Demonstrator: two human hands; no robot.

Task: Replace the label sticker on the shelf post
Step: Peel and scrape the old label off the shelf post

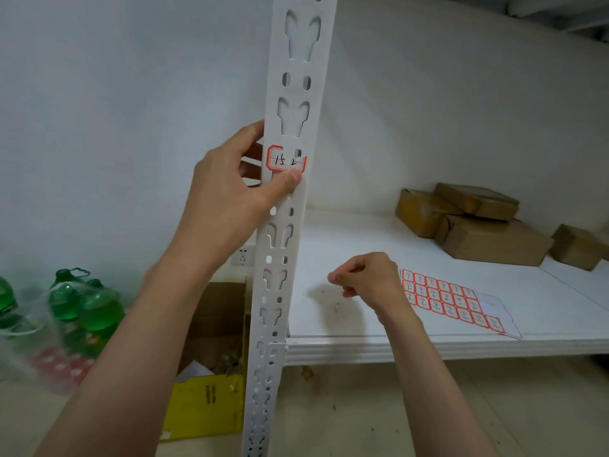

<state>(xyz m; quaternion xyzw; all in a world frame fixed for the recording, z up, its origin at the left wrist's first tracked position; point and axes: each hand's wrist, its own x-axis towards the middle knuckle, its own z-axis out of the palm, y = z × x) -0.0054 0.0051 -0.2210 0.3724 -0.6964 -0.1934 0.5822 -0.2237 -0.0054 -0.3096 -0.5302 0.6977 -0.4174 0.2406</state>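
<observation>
Label sticker [286, 159] long axis horizontal on upright shelf post [298, 94]; left hand [230, 189] grips post, right hand [369, 280] clenched.

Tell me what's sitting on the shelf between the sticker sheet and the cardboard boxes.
Nothing: in the head view, only bare white shelf surface separates the sticker sheet from the cardboard boxes.

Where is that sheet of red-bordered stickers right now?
The sheet of red-bordered label stickers lies flat on the white shelf board, right of centre, just beyond the right hand and in front of the brown cardboard boxes.
</observation>
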